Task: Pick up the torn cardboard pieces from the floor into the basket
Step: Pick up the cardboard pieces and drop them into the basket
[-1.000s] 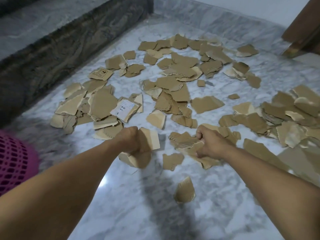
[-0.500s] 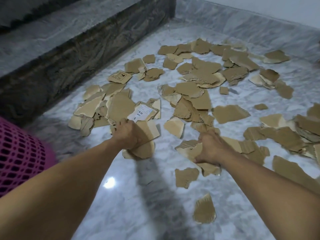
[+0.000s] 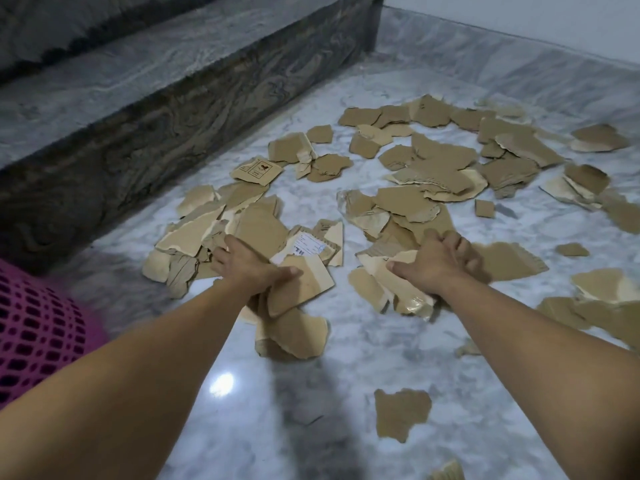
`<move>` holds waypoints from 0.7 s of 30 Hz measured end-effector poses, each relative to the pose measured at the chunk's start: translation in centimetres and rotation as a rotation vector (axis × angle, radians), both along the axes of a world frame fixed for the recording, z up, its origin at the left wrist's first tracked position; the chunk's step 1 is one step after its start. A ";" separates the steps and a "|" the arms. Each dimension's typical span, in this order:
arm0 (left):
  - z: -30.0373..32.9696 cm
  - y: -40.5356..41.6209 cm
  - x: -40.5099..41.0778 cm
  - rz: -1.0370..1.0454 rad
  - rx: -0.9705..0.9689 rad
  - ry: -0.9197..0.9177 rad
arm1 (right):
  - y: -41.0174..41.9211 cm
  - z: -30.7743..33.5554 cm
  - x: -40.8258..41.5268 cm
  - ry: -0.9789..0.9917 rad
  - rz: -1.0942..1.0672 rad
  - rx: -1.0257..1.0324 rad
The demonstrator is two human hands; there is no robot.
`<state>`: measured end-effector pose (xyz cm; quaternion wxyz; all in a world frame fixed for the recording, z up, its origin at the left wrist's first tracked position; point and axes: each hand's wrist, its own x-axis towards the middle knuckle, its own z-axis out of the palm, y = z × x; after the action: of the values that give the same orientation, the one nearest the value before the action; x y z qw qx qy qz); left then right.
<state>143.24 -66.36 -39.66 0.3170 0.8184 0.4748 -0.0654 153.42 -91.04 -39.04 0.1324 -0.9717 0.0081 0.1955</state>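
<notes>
Both hands have pushed further up the white marble floor (image 3: 346, 427): left hand (image 3: 249, 268) and right hand (image 3: 436, 266) each clutch light, stiff torn brown cardboard pieces (image 3: 429, 168), best gripped in flat stacks, pink mesh basket (image 3: 38, 327) at 9 o'clock.

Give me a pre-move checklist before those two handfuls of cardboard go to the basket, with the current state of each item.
1. Left hand has a firm hold on its cardboard stack: ok, thumb and fingers are curled round it.
2. Right hand has a hold on its pieces: ok, though the fingers are blurred.
3. Pieces hanging loose from the left stack: cannot tell; the lower sheets sag below the hand.
4. Pink basket within reach: ok, it sits beside the left forearm.
5. Basket opening free: cannot tell, only its mesh wall shows.
6. Floor cleared: not ok, many pieces still lie scattered.
</notes>
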 end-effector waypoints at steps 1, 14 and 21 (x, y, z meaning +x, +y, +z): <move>-0.2 0.0 0.2 -0.020 0.033 0.036 | 0.2 -0.1 0.2 0.036 -0.042 0.019; -0.6 -2.6 0.0 0.090 -0.289 -0.317 | 2.4 0.2 -1.7 0.118 -0.146 0.300; -0.1 -3.3 -1.0 0.095 -0.470 -0.459 | 1.5 0.9 -0.9 0.291 -0.362 0.555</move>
<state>142.27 -69.67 -39.72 0.5987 0.6930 0.4006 0.0278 152.55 -89.53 -38.12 0.4209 -0.8436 0.1455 0.2999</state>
